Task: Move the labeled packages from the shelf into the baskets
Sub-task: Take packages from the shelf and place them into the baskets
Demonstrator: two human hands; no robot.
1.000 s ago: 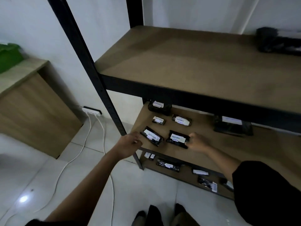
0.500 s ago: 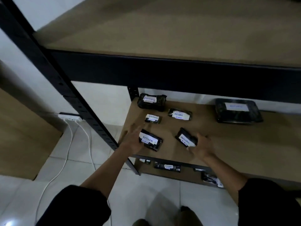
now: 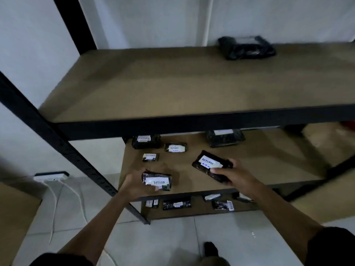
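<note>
Each hand grips a black package: left hand one, right hand another. More small packs lie behind, mid-frame.

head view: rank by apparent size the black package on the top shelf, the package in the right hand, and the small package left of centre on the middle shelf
1. black package on the top shelf
2. package in the right hand, nearer the camera, so unsure
3. small package

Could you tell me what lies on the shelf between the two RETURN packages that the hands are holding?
Only bare shelf board lies between the left hand's package and the right hand's package, in the head view.
</note>
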